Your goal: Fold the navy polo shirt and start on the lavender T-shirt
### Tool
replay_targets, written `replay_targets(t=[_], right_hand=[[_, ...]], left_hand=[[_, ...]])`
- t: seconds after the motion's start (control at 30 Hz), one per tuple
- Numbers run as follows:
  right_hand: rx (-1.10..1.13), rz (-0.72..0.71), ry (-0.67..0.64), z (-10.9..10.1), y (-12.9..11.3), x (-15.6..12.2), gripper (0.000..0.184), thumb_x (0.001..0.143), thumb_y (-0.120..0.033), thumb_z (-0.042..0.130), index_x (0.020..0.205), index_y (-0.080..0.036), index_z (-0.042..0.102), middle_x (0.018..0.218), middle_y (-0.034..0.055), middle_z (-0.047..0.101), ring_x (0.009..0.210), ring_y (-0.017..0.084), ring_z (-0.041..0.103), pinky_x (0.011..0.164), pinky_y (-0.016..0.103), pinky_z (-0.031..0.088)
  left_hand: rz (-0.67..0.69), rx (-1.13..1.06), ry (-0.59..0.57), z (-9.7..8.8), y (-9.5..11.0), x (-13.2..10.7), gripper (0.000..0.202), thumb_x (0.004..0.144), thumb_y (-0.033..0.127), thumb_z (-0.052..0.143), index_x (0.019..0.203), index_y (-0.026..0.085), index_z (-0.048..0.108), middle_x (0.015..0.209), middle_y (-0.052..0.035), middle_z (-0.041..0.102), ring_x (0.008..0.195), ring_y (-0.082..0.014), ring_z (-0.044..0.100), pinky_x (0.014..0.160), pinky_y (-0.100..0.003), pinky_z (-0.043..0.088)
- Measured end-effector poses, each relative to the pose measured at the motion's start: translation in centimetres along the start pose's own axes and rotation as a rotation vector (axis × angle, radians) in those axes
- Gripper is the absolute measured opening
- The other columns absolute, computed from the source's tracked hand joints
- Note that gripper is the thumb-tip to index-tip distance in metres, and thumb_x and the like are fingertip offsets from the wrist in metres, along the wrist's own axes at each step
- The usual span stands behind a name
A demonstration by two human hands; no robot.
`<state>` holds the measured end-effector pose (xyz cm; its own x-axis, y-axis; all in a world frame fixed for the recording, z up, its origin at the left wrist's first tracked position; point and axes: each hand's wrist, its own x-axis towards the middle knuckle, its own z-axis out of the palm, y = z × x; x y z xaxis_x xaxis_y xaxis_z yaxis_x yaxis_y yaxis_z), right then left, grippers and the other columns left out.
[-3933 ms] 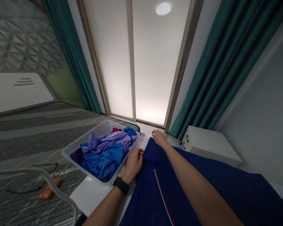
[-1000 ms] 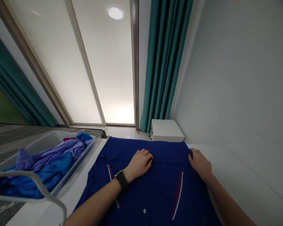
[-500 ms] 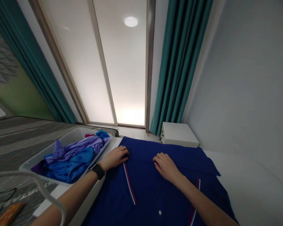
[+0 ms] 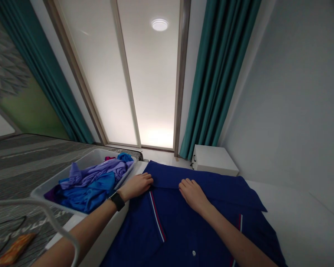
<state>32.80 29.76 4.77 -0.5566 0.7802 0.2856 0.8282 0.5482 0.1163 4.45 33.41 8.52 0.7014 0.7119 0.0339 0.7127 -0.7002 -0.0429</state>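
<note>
A dark blue button-up shirt (image 4: 178, 222), trimmed with red and white stripes, lies spread over a white surface, its far part folded over in a broad flap. My left hand (image 4: 137, 184), with a black smartwatch (image 4: 117, 201) on the wrist, rests palm down on the shirt's far left side. Its fingers lie slightly bent near the flap's edge. Further right, my right hand (image 4: 193, 193) lies on the cloth across the flap's edge, fingers close together and loosely bent. Neither hand has cloth visibly bunched in it; the undersides of the fingers are hidden.
To the left, a white plastic basket (image 4: 41, 191) holds purple and blue clothes (image 4: 94, 185) on a grey patterned bed (image 4: 5, 159). A pale cord (image 4: 51, 217) curves across the lower left, near an orange packet (image 4: 15, 250). A white cabinet (image 4: 215, 159) stands beyond the shirt.
The whole scene has shifted slightly right as the head turned. My right hand has slid a little left across the shirt; my left hand has stayed almost in place on the cloth.
</note>
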Motion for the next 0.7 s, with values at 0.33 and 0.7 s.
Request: replay_targets(t=[0.33,0.7], right_hand=[[0.251,0.123,0.026,-0.2,2.1,-0.3,0.022,0.096,-0.017,0.041,0.105,-0.02,0.061,0.102,0.0069,0.063,0.096,0.021,0.056,0.083,0.033,0.044],[0.22,0.251,-0.047,2.6,2.6,-1.2,0.047,0.1,-0.035,0.03,0.139,-0.018,0.05,0.146,0.0122,0.047,0.136,0.025,0.04,0.114,0.045,0.028]], left_hand=[[-0.377,-0.109,0.114,0.7,-2.6,4.4,0.038,0.094,0.023,0.041,0.13,0.02,0.053,0.129,-0.009,0.06,0.122,-0.0228,0.052,0.105,-0.034,0.036],[-0.798,-0.213,-0.002,4.5,-8.4,10.4,0.046,0.095,0.041,0.031,0.097,0.016,0.07,0.111,-0.0165,0.071,0.112,-0.0324,0.062,0.098,-0.047,0.038]])
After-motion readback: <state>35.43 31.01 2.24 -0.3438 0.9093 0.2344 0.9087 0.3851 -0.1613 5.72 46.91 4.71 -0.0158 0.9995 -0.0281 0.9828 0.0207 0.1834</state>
